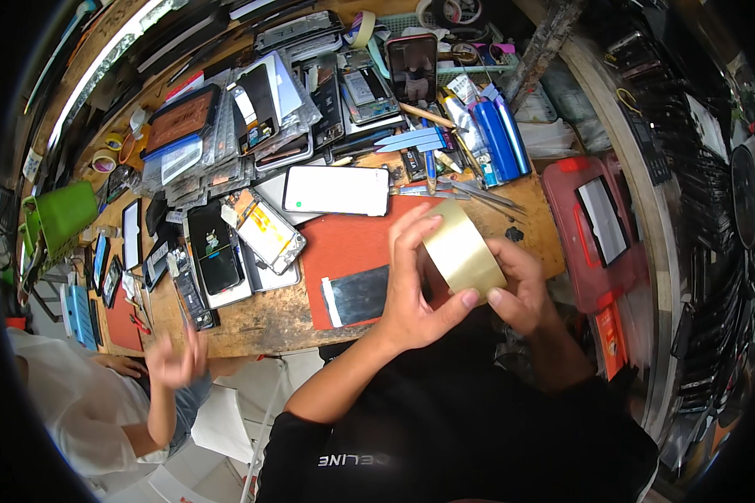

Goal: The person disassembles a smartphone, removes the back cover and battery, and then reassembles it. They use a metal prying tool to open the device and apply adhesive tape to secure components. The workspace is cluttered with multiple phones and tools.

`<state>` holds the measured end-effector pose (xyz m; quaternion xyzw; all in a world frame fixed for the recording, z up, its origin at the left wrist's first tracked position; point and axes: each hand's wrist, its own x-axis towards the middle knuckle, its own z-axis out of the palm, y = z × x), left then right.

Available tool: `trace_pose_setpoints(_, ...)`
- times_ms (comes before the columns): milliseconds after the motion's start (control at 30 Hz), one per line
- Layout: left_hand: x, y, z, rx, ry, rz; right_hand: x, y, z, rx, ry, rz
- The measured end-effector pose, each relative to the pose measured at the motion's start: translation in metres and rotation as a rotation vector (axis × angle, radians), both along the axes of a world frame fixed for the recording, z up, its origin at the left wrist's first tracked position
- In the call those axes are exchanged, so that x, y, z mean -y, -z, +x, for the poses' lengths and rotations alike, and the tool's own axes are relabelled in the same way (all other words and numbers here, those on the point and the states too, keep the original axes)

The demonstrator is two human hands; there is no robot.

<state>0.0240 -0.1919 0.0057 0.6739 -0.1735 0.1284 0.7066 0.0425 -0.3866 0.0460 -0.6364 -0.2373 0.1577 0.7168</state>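
Note:
Between both hands I hold a wide roll of yellowish, glossy tape (464,254) above the front right of the workbench. My left hand (413,285) is wrapped round its left side, fingers over the top edge and thumb at the lower edge. My right hand (520,289) grips the right side, its thumb close to the left one. Just left of my left hand, a dark flat phone screen panel (356,297) with a pale strip lies on the red mat (317,256). Behind the mat rests a phone with a lit white screen (335,190).
Opened phones (264,230) and stacked phone parts (260,101) cover the bench's left and back. Blue tubes (497,138) and tweezers (482,194) lie at back right. A red case (583,226) stands at the right. On the left sits another person, one hand (176,359) raised.

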Motion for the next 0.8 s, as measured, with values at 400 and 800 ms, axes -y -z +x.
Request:
trace_pose_setpoints(400, 0.0, -0.004, 0.01, -0.507, 0.051, -0.344, -0.014, 0.019, 0.006, -0.125, 0.008, 0.041)
trace_pose_setpoints(800, 0.0, -0.003, 0.009, -0.157, 0.07, -0.135, -0.008, 0.013, 0.009, -0.165, 0.02, 0.101)
